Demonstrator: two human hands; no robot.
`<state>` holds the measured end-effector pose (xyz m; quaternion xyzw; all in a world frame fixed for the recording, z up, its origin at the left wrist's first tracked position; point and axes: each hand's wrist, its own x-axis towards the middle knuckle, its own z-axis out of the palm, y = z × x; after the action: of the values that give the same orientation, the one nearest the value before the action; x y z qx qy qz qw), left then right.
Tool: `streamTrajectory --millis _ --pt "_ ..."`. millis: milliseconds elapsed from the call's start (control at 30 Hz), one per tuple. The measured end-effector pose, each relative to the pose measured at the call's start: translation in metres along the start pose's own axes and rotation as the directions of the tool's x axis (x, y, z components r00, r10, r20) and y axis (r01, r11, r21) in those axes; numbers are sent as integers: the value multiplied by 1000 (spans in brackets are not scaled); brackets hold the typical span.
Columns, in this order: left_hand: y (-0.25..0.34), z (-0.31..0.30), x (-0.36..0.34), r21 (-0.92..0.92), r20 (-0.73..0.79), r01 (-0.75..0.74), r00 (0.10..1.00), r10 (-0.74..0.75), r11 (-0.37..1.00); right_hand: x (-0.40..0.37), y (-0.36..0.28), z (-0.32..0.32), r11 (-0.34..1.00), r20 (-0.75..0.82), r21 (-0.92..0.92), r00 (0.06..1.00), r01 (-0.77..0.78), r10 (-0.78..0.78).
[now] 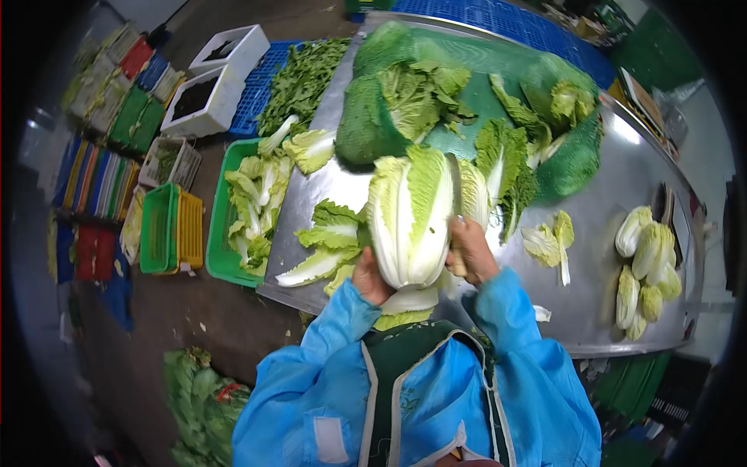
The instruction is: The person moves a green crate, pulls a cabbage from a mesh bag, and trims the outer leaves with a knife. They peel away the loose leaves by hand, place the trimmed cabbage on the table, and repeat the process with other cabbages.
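A large napa cabbage is held up over the steel table, its white ribs toward me and its leafy end pointing away. My left hand grips its lower left side. My right hand is closed around the handle of a knife, whose blade stands along the cabbage's right side; whether it cuts in cannot be told. Behind the blade shows another napa cabbage, partly hidden. Loose cabbage leaves lie left of my left hand, and a trimmed leaf lies below the held cabbage.
A green mesh sack with leafy cabbages lies across the far side of the steel table. Several small napa cabbages sit at right. A green crate of leaves stands against the left edge. White foam boxes are farther left.
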<state>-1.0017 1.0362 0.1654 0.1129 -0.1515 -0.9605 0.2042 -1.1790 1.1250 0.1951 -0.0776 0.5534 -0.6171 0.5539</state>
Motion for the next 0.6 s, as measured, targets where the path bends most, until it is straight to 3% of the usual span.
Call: streamTrajectory --millis 33,100,133,233,267,367,467,500,567,600 --pt "0 -4 -4 54 -91 32 996 -27 998 2 -8 12 995 -71 -81 996 55 -61" --pt "3 -15 -12 149 -285 87 958 -41 985 6 1 12 964 -68 -229 986 136 -155" --pt "3 -29 -11 -5 -335 47 941 -46 999 1 -1 22 957 -95 -272 986 105 -136" --pt "-1 -43 -12 282 -286 -43 950 127 958 10 -8 15 964 -65 -132 968 232 -242" --pt "2 -35 -13 269 -305 -97 935 180 958 10 -28 16 976 -95 -108 975 190 -201" --pt "11 -39 -13 481 -160 -186 942 295 857 26 -64 15 966 -47 -84 967 245 -250" --pt "18 -32 -10 671 -78 -215 931 356 710 34 -80 22 936 -18 -189 952 296 -305" --pt "20 -31 -11 715 -60 -232 919 389 660 31 -80 26 926 -78 -160 931 342 -358" --pt "19 -37 -9 584 -107 -270 909 402 765 21 -74 32 893 -195 -115 872 434 -449" --pt "17 -42 -8 510 -135 -289 904 407 810 17 -65 30 860 -237 1 836 510 -495"
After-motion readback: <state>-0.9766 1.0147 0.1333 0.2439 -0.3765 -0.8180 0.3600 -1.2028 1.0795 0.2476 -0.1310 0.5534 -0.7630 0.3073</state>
